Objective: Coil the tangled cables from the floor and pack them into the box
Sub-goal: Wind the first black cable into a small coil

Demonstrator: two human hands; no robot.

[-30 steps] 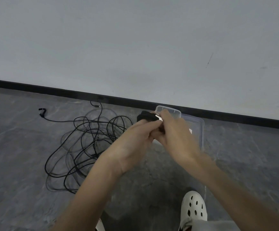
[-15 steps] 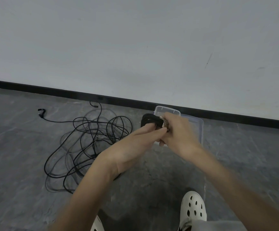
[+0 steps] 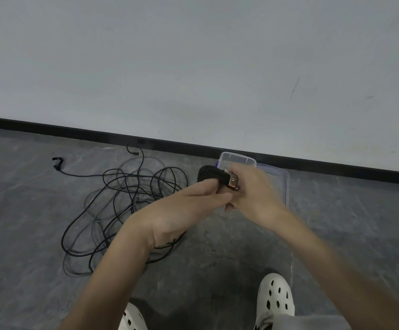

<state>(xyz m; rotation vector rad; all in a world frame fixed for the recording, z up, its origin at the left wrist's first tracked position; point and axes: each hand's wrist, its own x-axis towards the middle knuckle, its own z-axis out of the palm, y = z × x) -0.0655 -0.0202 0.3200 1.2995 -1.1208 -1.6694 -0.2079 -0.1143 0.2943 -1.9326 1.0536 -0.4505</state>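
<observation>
A small coiled black cable (image 3: 208,174) is held in the air between both hands, just left of the clear plastic box (image 3: 280,179) by the wall. My left hand (image 3: 181,208) grips the coil from below with thumb and fingers. My right hand (image 3: 253,191) pinches the cable's silver plug end (image 3: 232,182) against the coil. A tangle of black cables (image 3: 122,206) lies on the grey floor to the left, partly hidden behind my left forearm.
A loose cable end with a connector (image 3: 56,161) trails out at the far left. The black skirting board (image 3: 74,133) and white wall run behind. My two white clogs (image 3: 276,298) stand at the bottom edge.
Both hands with the coil have shifted slightly; the right hand has turned the plug end round onto the coil, which now shows more to the left of the fingers.
</observation>
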